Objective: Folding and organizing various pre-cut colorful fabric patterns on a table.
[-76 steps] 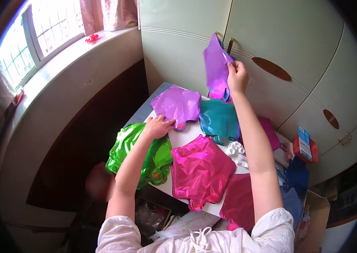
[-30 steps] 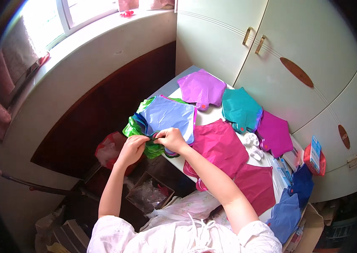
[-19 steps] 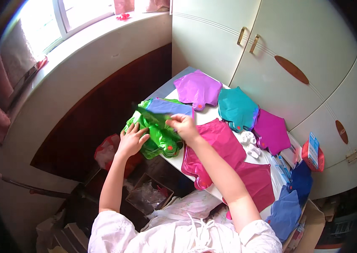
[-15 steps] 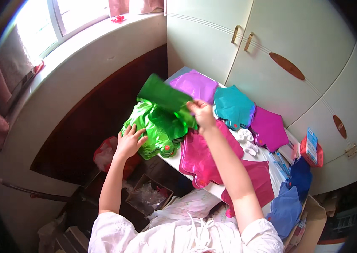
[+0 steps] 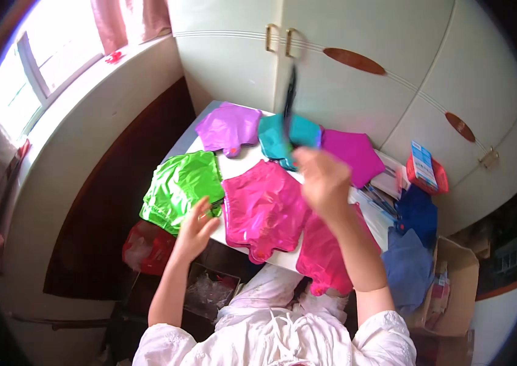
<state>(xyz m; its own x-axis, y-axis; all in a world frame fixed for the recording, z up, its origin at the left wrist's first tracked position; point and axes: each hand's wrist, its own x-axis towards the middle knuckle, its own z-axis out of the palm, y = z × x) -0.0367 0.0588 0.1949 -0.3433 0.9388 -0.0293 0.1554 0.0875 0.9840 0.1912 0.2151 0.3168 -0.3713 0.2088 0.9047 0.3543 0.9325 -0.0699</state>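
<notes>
The white table (image 5: 243,168) serves as the reference landmark. At its left edge lies the green foil balloon (image 5: 179,186), flat and partly overhanging the side. The left hand (image 5: 194,229) rests with fingers spread and loosely open at the near-left corner of the table, fingertips touching or just beside the lower edge of the green foil balloon; it grips nothing. Below that corner, off the table, sits a red plastic bag (image 5: 145,250). At the far-left corner lies a purple foil balloon (image 5: 229,127); just right of it a teal foil balloon (image 5: 283,137). At the centre of the table lies a pink foil balloon (image 5: 264,207), with a second magenta one (image 5: 325,256) hanging over the near edge. The right hand (image 5: 325,180) is raised above the table centre, blurred, fingers closed on a thin dark foil piece (image 5: 291,97) seen edge-on and pointing up toward the cupboard doors (image 5: 332,55); its colour and full shape cannot be determined. Beyond the right side of the table lie a violet foil balloon (image 5: 350,155), blue sheets (image 5: 414,244) and a red-and-blue packet (image 5: 426,168). Risk: the overhanging green and magenta items may slide off the table if brushed by a forearm; the raised piece, held by a pinch only, may slip from the grip.
</notes>
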